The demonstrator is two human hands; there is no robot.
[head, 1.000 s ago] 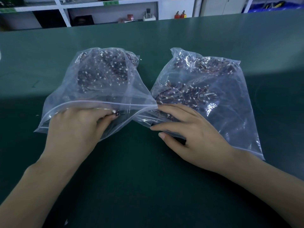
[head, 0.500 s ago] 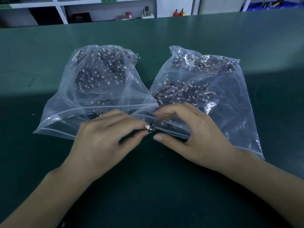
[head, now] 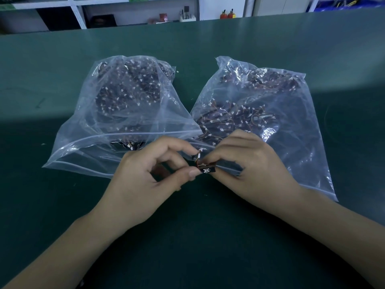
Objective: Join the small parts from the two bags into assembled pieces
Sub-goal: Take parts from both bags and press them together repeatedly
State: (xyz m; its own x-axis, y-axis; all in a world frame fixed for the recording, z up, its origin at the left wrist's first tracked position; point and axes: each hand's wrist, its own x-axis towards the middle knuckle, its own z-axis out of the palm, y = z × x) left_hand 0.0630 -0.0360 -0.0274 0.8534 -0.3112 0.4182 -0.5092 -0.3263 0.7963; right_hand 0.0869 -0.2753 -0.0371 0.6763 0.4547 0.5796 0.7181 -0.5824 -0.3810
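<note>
So both hands meet at the centre of the frame, just below the two bag mouths. The left hand (head: 145,174) pinches one end of a small dark part (head: 206,170) between thumb and forefinger, and the right hand (head: 245,163) grips the other end, with a short wire and white plug (head: 199,153) sticking up between them. Left bag (head: 125,105) and right bag (head: 260,105) lie open on the green table (head: 187,236), both still stuffed with the same bits.

What could go wrong, I reckon: the plug is tiny, so pushing it in skewed could bend something, or a slipping pinch could drop it back into the pile.
</note>
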